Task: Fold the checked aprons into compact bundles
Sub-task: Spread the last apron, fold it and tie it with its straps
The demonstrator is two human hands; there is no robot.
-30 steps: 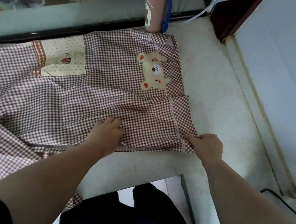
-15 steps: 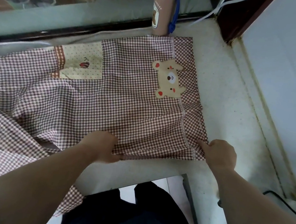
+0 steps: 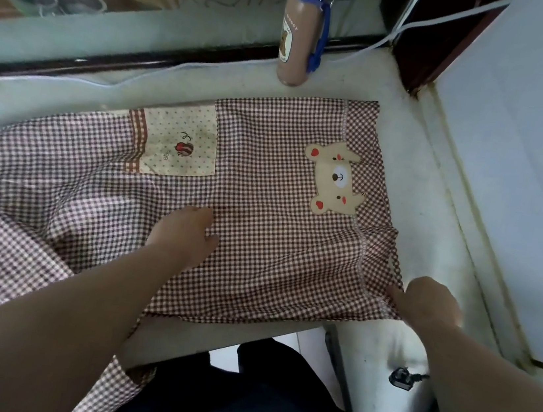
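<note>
Brown bottle (image 3: 297, 39), black plug (image 3: 400, 377)

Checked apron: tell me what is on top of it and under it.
On the checked apron the left hand rests flat; the right hand pinches its near right corner. It lies on the white counter. Whatever the cloth covers cannot be seen.

Apron (image 3: 276, 241) brown/white check w/ cream dotted pocket (image 3: 181, 145), tan bear (image 3: 334, 179); bottle (image 3: 297, 36) prob. brown, blue strap.
</note>
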